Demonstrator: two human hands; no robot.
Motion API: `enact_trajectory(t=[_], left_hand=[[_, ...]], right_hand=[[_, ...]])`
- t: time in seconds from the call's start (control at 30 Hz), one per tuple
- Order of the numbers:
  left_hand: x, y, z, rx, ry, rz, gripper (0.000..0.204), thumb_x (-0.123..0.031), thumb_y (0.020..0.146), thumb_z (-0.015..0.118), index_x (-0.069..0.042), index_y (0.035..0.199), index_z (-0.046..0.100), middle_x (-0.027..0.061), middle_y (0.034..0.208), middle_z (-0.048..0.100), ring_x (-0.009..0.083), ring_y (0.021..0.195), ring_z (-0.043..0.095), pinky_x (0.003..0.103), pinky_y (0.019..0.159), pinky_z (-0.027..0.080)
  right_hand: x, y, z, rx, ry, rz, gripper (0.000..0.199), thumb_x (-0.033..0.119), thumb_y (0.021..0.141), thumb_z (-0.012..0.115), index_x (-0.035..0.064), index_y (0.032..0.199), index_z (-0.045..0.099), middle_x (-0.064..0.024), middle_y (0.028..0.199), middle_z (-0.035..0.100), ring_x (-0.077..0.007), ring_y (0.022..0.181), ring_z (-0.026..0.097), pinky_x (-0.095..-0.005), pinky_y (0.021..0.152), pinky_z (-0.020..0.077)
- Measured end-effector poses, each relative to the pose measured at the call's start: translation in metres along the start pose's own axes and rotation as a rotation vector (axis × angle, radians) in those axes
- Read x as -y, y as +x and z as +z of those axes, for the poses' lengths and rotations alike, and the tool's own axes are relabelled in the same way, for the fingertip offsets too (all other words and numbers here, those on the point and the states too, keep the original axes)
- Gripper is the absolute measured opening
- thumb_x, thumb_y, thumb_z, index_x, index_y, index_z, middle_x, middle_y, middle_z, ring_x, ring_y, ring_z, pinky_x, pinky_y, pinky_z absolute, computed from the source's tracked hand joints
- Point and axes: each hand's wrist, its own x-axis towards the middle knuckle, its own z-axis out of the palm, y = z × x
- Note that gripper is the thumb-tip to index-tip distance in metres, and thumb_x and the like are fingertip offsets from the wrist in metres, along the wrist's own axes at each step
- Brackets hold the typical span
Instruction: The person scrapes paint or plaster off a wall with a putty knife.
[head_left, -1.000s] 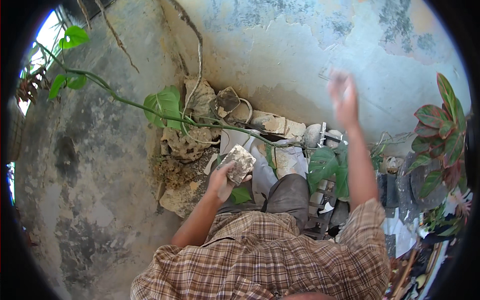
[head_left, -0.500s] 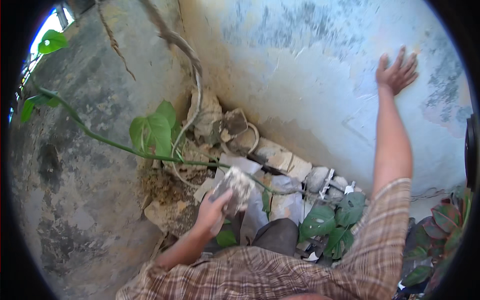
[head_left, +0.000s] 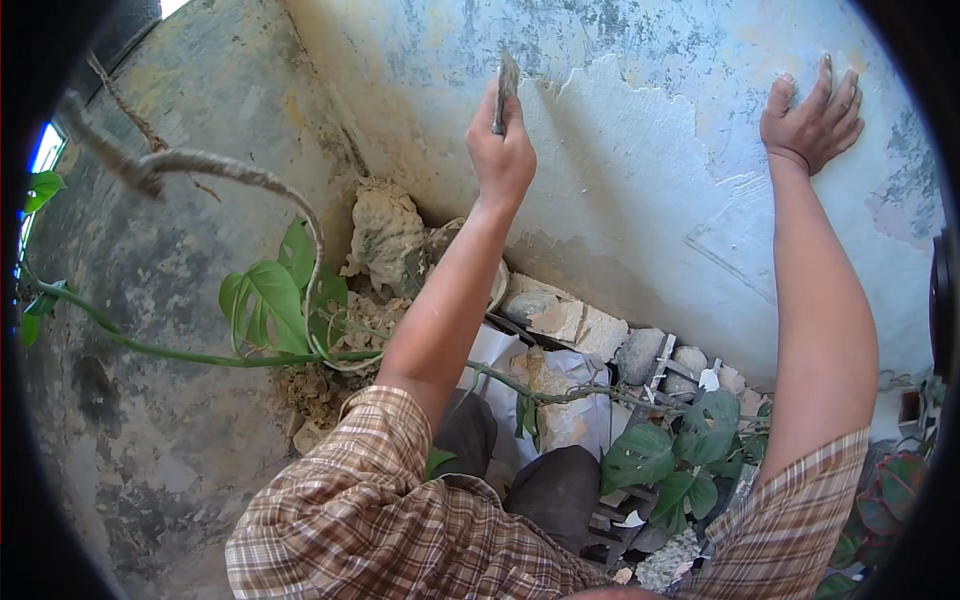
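My left hand (head_left: 500, 160) is raised in front of the pale blue wall (head_left: 640, 180), closed around a thin, flat grey piece (head_left: 507, 88) with a whitish crust. It shows nearly edge-on, and I cannot make out its exact kind or whether it touches the wall. Farther right, my right hand (head_left: 815, 122) lies flat on the same wall, fingers spread and holding nothing. Between the two hands the paint is peeling along a ragged edge.
A weathered grey wall (head_left: 130, 400) stands at the left. A woody vine (head_left: 240, 175) and a green stem (head_left: 200, 357) with large leaves (head_left: 265, 300) cross in front. Along the wall's foot lie a rough lump of rubble (head_left: 385, 235), stones (head_left: 640, 355) and broken blocks (head_left: 600, 332).
My left hand has risen from low near the rubble up to the wall with the flat grey piece. My right hand stays spread on the wall. The woody vine has swung left.
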Motion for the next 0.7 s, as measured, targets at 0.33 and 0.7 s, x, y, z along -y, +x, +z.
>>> enact_trajectory(t=[0.33, 0.7], left_hand=[[0.051, -0.033, -0.006, 0.077, 0.126, 0.090, 0.035, 0.000, 0.089, 0.053, 0.001, 0.124, 0.055, 0.0259, 0.104, 0.064, 0.0358, 0.094, 0.066, 0.036, 0.076, 0.050], [0.074, -0.051, -0.053, 0.117, 0.006, -0.210, 0.036, -0.003, 0.091, 0.051, 0.000, 0.127, 0.054, 0.0135, 0.112, 0.064, 0.0183, 0.102, 0.059, 0.031, 0.088, 0.045]], right_hand=[[-0.004, -0.001, 0.007, -0.035, 0.002, -0.068, 0.057, 0.053, 0.085, 0.046, 0.0222, 0.134, 0.046, -0.0144, 0.139, 0.042, -0.0337, 0.130, 0.036, -0.0588, 0.104, 0.0237], [-0.009, -0.004, 0.012, -0.057, 0.018, -0.081, 0.055, 0.053, 0.085, 0.047, 0.0220, 0.131, 0.048, -0.0137, 0.137, 0.044, -0.0333, 0.127, 0.038, -0.0562, 0.105, 0.0219]])
